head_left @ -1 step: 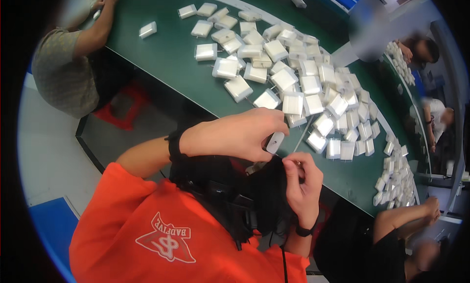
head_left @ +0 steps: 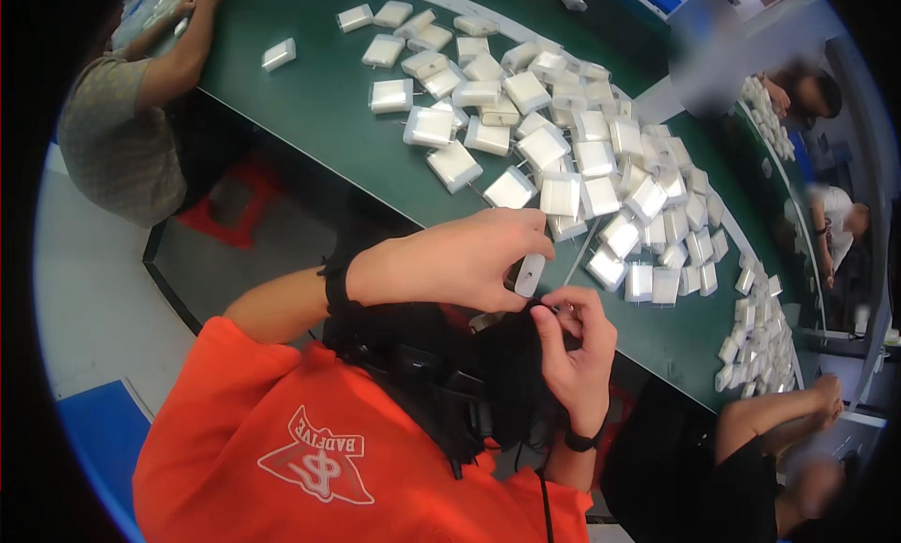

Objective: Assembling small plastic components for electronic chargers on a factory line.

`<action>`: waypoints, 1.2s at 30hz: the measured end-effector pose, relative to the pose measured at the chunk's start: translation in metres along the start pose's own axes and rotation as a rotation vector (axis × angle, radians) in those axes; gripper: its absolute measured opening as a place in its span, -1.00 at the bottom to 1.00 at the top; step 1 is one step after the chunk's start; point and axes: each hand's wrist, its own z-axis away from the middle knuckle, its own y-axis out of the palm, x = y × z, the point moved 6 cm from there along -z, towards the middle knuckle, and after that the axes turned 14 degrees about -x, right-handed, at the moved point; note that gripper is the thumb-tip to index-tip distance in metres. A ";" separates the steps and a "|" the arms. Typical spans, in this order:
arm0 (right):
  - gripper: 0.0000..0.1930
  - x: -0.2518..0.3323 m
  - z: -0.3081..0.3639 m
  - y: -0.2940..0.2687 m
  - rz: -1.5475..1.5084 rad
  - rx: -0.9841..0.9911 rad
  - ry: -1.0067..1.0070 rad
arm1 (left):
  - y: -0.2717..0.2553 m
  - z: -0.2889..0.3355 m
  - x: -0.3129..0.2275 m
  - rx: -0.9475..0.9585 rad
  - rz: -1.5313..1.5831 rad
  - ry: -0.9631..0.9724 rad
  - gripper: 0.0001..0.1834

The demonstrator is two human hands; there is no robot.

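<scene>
My left hand [head_left: 450, 257] comes in from the left, wearing a black wristband, and its fingers are closed round a white power adapter [head_left: 529, 275]. A flat end face with a small dark mark in it shows; the fingers hide most of the rest. Just below and to the right, my right hand [head_left: 579, 355] is curled with thumb and fingertips pinched near the adapter's lower end. Whatever those fingertips hold is too small to make out. Beyond both hands, a large heap of white adapters [head_left: 560, 196] in clear wrapping lies on the green table [head_left: 310, 111], some with metal prongs showing.
A lone adapter [head_left: 279, 54] lies at the upper left, and another pile of adapters [head_left: 751, 341] at the right. Co-workers sit at the left [head_left: 122, 139] and lower right [head_left: 694, 477]. A red stool [head_left: 230, 205] stands under the table's edge. A grey post [head_left: 699, 83] rises behind the heap.
My right thumb and fingertips have shifted slightly left and up, closer to the adapter. My left hand keeps its hold on it. The whole view has moved a little.
</scene>
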 end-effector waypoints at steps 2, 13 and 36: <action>-0.68 -0.004 0.002 0.002 0.051 -0.055 -0.057 | 0.013 0.005 0.003 -0.030 -0.017 0.009 -0.46; -0.71 -0.022 -0.001 -0.013 0.074 -0.212 0.000 | 0.027 0.010 0.001 -0.347 -0.048 0.217 -0.64; -0.68 -0.037 -0.006 -0.021 -0.159 -0.219 0.104 | 0.023 0.002 0.009 -0.135 0.335 -0.072 -0.45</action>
